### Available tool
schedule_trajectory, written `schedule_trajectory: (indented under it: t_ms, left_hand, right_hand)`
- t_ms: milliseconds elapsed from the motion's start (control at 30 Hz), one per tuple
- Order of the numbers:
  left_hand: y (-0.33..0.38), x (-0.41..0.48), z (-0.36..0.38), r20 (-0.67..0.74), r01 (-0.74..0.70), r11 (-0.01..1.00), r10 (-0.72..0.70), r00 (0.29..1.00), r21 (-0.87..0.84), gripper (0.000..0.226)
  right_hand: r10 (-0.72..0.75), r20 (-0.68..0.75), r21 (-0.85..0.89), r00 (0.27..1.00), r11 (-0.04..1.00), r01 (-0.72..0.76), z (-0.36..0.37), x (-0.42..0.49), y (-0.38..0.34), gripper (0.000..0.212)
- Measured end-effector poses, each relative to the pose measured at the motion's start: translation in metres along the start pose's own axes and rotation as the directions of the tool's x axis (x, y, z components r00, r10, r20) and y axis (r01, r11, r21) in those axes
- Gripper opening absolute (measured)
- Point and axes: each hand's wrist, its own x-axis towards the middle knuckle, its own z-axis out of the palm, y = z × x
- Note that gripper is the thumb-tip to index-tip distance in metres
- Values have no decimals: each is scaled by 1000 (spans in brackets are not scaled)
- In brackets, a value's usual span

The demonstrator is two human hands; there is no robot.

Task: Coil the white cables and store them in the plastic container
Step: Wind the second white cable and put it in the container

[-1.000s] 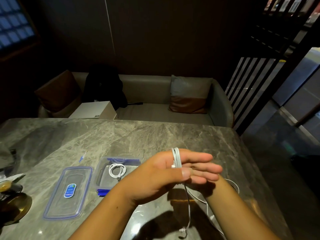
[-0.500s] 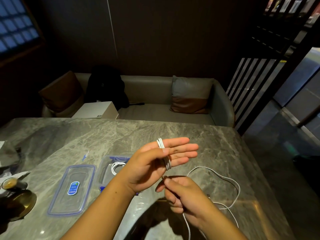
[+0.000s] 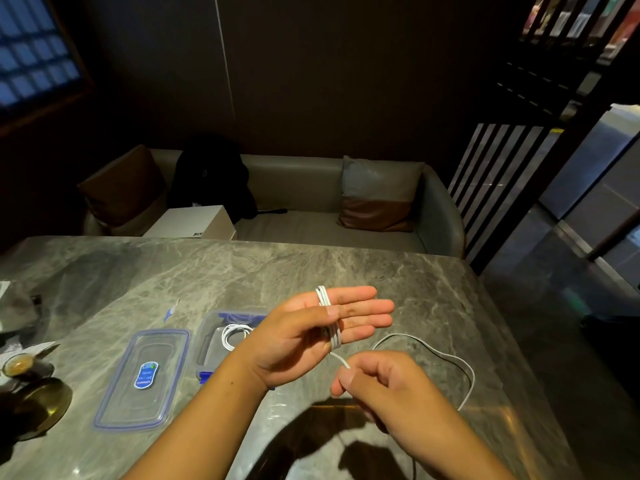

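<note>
My left hand (image 3: 311, 330) is held flat above the table, fingers straight. A white cable (image 3: 332, 327) is wound in several turns round them, and the thumb pins the turns. Just below, my right hand (image 3: 381, 386) pinches the cable's free run, which stretches taut up to the coil. The rest of the cable (image 3: 450, 358) lies in a loose loop on the table to the right. The clear plastic container (image 3: 207, 341) with blue clips stands left of my left wrist, with a second coiled white cable (image 3: 235, 336) inside it.
The container's lid (image 3: 142, 379) lies flat to the left of it. A dark dish (image 3: 38, 407) and a small cup (image 3: 17, 365) sit at the grey marble table's left edge. The table's right edge (image 3: 512, 341) drops to the floor. A sofa with a white box (image 3: 194, 223) lies behind.
My right hand came out from behind the left hand and now pinches the cable below it. The loose loop on the table has come into view.
</note>
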Motion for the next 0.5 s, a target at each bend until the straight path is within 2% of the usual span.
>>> schedule_trajectory:
  t_ms: [233, 400, 500]
  left_hand:
    - [-1, -1, -5, -27, 46, 996, -44, 999, 82, 47]
    - [-2, -1, -6, -23, 77, 997, -76, 997, 19, 47]
    - [-5, 0, -5, -19, 94, 996, -94, 995, -8, 50]
  right_hand:
    - [-54, 53, 26, 997, 998, 53, -15, -14, -26, 20]
    - [-127, -31, 41, 991, 991, 128, -29, -21, -54, 14]
    - [-163, -59, 23, 985, 986, 164, -36, -23, -64, 18]
